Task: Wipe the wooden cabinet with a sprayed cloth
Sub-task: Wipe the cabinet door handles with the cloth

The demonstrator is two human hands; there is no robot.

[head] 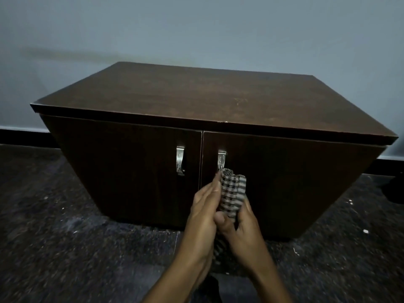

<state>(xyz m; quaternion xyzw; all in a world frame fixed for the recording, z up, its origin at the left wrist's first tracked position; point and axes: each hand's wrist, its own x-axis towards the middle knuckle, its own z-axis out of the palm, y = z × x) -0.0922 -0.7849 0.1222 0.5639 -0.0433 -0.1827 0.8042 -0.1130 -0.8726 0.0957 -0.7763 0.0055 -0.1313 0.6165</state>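
A low dark wooden cabinet [196, 99] with two doors and two metal handles [180, 159] stands against the wall. A bunched grey checked cloth [232, 192] is held between both hands in front of the right door, just below the right handle [221, 159]. My left hand [204, 213] presses flat against the cloth's left side. From the right, my right hand [242, 228] grips the cloth, thumb on its lower part. More cloth hangs down between the wrists. No spray bottle is in view.
The cabinet sits on a dark speckled floor [87, 248] with small white specks. A pale blue-grey wall [196, 29] with a dark skirting strip runs behind it. A dark object [396, 189] lies at the far right edge.
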